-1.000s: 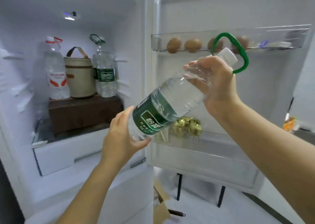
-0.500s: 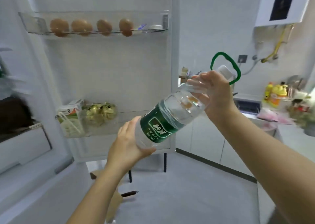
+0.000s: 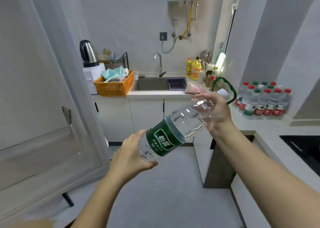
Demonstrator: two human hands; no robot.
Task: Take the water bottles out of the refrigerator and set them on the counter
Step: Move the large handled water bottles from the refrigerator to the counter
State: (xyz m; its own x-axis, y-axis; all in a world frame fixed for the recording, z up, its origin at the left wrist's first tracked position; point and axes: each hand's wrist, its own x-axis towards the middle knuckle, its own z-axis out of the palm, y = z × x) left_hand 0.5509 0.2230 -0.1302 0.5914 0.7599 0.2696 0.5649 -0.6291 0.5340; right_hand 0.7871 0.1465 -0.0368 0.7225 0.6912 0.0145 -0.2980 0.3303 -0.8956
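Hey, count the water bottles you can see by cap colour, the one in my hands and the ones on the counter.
White cap, on the held bottle: 1
Red caps, on the counter: 6
Green caps, on the counter: 4
Total: 11, though the counter group is slightly blurred.

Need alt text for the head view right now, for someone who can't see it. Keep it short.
Both hands carry a large green-label water bottle tilted in mid-air, left hand under its base, right hand at the neck. Ahead lies a white counter with a sink; more bottles stand at right.
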